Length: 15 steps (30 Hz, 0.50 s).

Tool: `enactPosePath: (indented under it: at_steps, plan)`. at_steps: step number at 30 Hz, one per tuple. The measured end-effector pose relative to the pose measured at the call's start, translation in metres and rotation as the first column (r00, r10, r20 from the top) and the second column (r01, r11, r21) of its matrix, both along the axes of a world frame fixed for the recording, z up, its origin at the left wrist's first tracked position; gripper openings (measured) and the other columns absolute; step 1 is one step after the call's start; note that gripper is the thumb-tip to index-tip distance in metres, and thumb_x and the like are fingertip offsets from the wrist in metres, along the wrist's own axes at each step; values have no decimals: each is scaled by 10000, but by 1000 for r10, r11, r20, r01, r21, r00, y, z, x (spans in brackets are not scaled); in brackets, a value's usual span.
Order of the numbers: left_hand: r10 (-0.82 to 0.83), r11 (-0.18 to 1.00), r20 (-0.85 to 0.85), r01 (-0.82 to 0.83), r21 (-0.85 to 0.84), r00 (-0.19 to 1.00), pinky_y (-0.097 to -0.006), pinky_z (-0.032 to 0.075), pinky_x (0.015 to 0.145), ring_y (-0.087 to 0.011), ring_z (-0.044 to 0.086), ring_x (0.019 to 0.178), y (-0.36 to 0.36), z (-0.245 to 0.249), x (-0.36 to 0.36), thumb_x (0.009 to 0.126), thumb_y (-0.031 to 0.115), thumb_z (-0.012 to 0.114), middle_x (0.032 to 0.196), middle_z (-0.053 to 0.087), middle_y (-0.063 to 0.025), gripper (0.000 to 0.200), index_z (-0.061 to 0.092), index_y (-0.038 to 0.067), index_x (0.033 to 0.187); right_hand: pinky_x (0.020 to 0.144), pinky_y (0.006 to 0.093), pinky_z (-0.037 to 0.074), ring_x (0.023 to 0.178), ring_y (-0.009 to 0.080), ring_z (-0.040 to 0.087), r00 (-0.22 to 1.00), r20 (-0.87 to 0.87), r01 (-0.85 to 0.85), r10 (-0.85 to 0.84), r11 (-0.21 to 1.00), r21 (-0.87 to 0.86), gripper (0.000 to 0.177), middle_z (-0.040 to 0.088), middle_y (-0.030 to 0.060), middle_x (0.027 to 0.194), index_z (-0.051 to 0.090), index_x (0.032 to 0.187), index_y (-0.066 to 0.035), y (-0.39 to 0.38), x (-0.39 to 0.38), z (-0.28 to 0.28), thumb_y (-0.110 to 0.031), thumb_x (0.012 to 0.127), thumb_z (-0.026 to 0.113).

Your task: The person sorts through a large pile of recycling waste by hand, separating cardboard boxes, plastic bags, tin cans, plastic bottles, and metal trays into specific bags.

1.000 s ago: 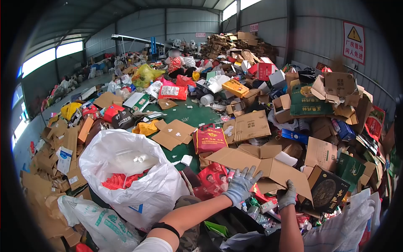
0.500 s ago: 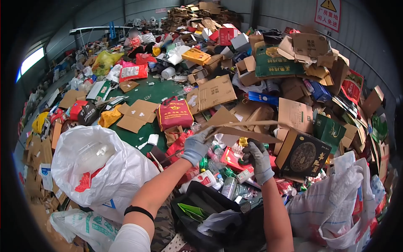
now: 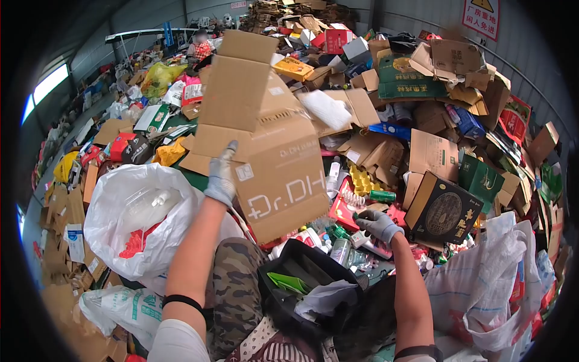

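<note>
My gloved left hand [image 3: 222,176] grips the left side of a large flattened cardboard box [image 3: 283,175] with "Dr.DH" printed on it, raised in front of me with its flaps spread. To the right, my gloved right hand [image 3: 379,225] is over bottles and small packages, its fingers bent near a green item; whether it holds anything is unclear. A white, blurred piece [image 3: 327,110] is beside the box's upper right edge. Just right of my right hand stands a black box [image 3: 440,211] with a round emblem.
A white sack [image 3: 139,217] with plastic inside is at the left. Below centre sits an open black bag [image 3: 310,289]. White woven sacks [image 3: 482,289] lie at the right. Mixed waste and cardboard rise behind, and a person [image 3: 201,47] is in the far background.
My left hand has moved left and up, turning the cardboard so its printed face shows. My right hand has moved slightly right and down. The view has shifted a little.
</note>
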State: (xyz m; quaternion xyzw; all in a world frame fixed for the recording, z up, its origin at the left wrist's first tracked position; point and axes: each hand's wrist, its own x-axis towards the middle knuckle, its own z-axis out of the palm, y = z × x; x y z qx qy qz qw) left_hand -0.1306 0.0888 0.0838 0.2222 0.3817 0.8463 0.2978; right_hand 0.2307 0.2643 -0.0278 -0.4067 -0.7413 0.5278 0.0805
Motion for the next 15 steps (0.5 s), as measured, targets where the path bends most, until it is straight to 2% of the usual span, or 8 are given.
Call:
enactPosePath:
  at_steps: [2,4,6,7,8,11,12,15]
  plan:
    - [45,999,59,-47,26,997,-366,521,785,-224,618,887,-49,28,-46,817,229,628,1018,612,-74,312,558,74,1078,565,232,435,681,78,559,998,66,-6,10,998,-60,397,635,19,860,566,1123,-59,-2,2,6,-314,825,626]
    - [160,986,14,-161,48,987,-379,496,843,-249,607,926,-117,68,-87,838,298,594,1034,619,-82,337,556,74,1087,538,236,435,653,83,561,996,90,-6,15,995,-96,388,636,19,857,567,1125,-66,3,11,-5,-309,828,621]
    - [390,921,1,-390,2,921,-410,466,881,-272,586,976,-209,104,-185,836,335,561,1097,604,-97,392,551,70,1125,532,247,455,618,96,564,989,150,39,-14,986,-163,361,636,28,856,577,1102,-60,1,23,-11,-288,826,620]
    - [512,859,-88,-509,57,854,-419,466,881,-278,585,978,-288,112,-291,850,321,546,1104,598,-110,381,551,63,1130,562,258,475,654,109,579,974,227,27,-4,995,-96,317,632,40,849,590,1054,-54,6,32,-23,-285,836,601]
    - [585,811,-63,-583,54,808,-413,462,885,-275,580,987,-340,130,-315,857,314,532,1114,591,-111,381,539,63,1144,579,269,479,681,119,586,952,305,4,11,999,-50,313,633,47,853,592,1050,-56,2,42,-24,-280,833,599]
    - [831,555,-59,-832,16,553,-396,451,897,-268,566,1015,-491,154,-360,879,292,490,1146,572,-114,383,502,65,1187,653,304,482,737,154,599,847,530,-95,26,990,104,364,643,52,872,607,1053,-70,2,75,-44,-288,763,637]
    - [897,438,-58,-899,-10,438,-391,447,901,-265,561,1024,-530,155,-359,886,285,476,1157,565,-115,385,489,65,1201,659,304,483,743,159,602,798,601,-127,51,988,85,369,644,54,882,614,1041,-72,2,86,-46,-303,755,638]
    - [993,102,-58,-992,-69,106,-374,436,913,-258,547,1052,-581,146,-324,907,263,433,1189,546,-118,390,452,67,1244,671,302,483,701,156,602,647,755,-214,106,976,47,365,651,45,843,627,1035,-81,19,117,-68,-318,758,642]
